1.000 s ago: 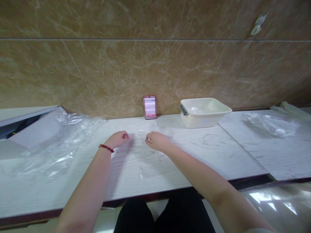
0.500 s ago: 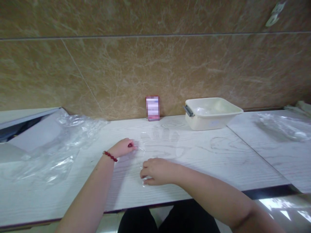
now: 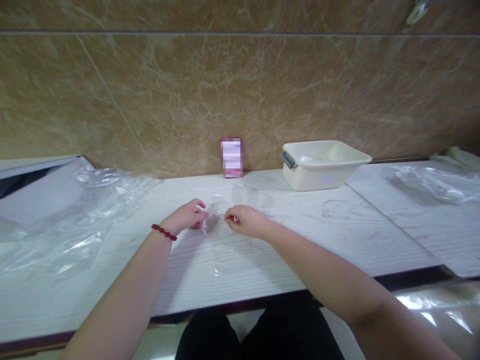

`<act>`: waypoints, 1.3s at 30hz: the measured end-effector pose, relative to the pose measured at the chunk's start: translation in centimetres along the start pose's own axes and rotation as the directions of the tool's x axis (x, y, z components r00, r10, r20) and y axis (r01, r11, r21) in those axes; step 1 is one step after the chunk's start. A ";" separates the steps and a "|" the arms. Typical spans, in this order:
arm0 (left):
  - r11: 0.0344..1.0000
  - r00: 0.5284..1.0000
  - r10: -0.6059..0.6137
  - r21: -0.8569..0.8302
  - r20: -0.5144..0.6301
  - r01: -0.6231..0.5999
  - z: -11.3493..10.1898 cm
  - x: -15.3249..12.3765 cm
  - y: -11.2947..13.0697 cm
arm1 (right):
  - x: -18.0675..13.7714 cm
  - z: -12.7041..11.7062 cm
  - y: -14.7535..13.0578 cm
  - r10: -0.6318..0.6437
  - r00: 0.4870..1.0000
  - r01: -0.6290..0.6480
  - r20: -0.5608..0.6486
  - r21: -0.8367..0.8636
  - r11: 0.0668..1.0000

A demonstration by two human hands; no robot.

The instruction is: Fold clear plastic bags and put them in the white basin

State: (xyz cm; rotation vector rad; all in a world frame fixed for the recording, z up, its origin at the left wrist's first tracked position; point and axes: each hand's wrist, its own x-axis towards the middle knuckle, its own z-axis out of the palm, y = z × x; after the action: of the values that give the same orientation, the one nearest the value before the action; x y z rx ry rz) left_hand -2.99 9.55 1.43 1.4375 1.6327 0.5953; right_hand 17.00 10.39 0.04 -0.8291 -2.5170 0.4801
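A thin clear plastic bag (image 3: 234,257) lies flat on the white wood-grain table in front of me. My left hand (image 3: 187,216), with a red bead bracelet at its wrist, pinches the bag's left edge between thumb and fingertips. Just across from it, my right hand (image 3: 245,220) has its thumb and index finger pressed together on the film. Between the two sets of fingertips the plastic is slightly lifted. Its outline is faint, so I cannot make out whether the bag's mouth is parted.
A phone-like device (image 3: 232,158) with a blurred screen leans on the marble wall. To its right stands a cream plastic bin (image 3: 318,176) with a grey handle. Crumpled clear plastic (image 3: 101,205) and a white box (image 3: 45,200) lie left; more plastic (image 3: 431,186) lies right.
My right hand has moved away from me, from the bag's near left corner up to beside my left hand, and now pinches there. The view has tilted slightly downward.
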 end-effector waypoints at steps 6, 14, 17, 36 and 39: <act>0.997 1.000 0.004 -0.083 -0.014 -0.005 -0.1 -0.3 0.3 | -0.5 -0.2 -0.8 -0.265 0.954 0.268 0.138 -0.001 0.963; 0.974 0.992 0.096 -0.197 -0.083 -0.111 0.8 -1.0 1.4 | -0.4 0.3 -0.9 -0.326 0.925 0.319 0.197 0.067 0.945; 0.961 0.987 0.151 -0.227 -0.056 -0.160 1.1 -0.9 1.4 | -0.3 0.6 -0.7 -0.279 0.945 0.265 0.171 0.099 0.959; 0.918 0.983 0.176 -0.369 0.055 -0.144 2.5 -0.5 1.5 | 0.5 0.5 1.2 -0.002 0.996 0.017 -0.085 0.175 0.984; 0.935 0.981 0.192 -0.306 0.008 -0.181 1.8 0.0 0.9 | 0.7 0.2 1.8 -0.129 0.990 0.134 -0.053 0.100 0.986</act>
State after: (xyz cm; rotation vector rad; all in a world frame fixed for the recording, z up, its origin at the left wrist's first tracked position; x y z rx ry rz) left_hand -1.00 9.43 1.27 1.3707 1.3152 0.8828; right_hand 17.25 12.20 -0.75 -0.6235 -2.4621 0.5348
